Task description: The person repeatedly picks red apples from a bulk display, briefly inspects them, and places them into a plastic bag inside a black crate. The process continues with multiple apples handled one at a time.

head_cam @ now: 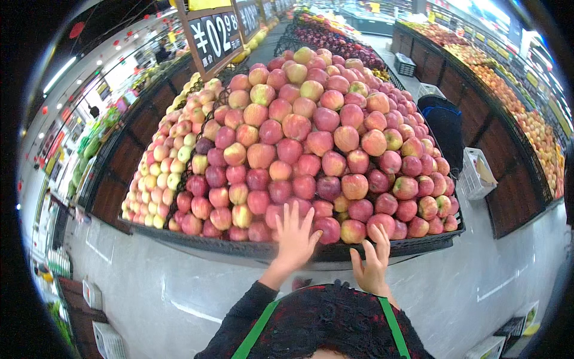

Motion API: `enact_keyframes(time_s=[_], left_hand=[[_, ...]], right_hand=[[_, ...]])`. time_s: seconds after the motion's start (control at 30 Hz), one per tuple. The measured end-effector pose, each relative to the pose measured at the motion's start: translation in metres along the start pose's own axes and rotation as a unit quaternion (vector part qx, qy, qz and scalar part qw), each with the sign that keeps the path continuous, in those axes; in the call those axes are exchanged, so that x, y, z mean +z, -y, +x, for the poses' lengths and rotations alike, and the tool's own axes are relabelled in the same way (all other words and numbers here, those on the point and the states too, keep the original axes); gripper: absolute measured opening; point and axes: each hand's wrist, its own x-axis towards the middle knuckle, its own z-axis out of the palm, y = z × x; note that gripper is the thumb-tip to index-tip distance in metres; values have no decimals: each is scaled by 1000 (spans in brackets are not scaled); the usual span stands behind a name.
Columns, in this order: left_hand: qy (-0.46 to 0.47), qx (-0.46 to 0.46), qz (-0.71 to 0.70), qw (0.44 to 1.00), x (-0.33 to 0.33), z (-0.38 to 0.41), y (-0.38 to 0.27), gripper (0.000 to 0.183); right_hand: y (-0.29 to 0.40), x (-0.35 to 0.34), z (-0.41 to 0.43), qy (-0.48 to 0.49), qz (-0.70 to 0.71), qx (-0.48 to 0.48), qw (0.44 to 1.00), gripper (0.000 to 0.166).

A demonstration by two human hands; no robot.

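A large sloping heap of red apples (289, 150) fills the display stand before me. My left hand (296, 238) lies palm down over the front rows, its fingers spread and nothing held. Beside its thumb is a dark red apple (327, 230). My right hand (374, 260) is lower, at the black front rim (332, 254) of the stand. Its fingertips reach the lower side of a red apple (380, 223), with the fingers apart; whether they press on it I cannot tell. A red-and-yellow apple (353, 231) sits between the two hands.
Paler apples (157, 179) lie left of a black mesh divider (190, 157). A price sign (215, 38) rises at the back left. On the right, a person in dark clothing (441, 130) is beside the stand, near a white crate (477, 175). Another fruit stand (471, 107) lies beyond.
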Motion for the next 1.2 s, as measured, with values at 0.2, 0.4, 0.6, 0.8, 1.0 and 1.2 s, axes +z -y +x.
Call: enact_keyframes(time_s=[0.2,0.4,0.6,0.8,1.0,1.2], left_hand=[[-71,-95,43,992,47,-43,-66,85],[-66,-134,78,986,57,-43,-79,86],[-162,-18,-10,987,73,-4,-170,73],[-272,78,42,958,118,40,-196,36],[-289,34,94,952,134,38,-189,41],[-295,24,117,948,134,40,-196,44]], right_hand=[[-70,-105,-95,-25,-14,123,992,33],[-104,-170,-142,-18,-37,200,979,43],[-141,-186,-181,-22,-21,308,951,47],[-197,-207,-183,-27,-53,340,939,48],[-252,-227,-124,19,-44,334,941,43],[-328,-236,-38,-21,16,223,975,32]])
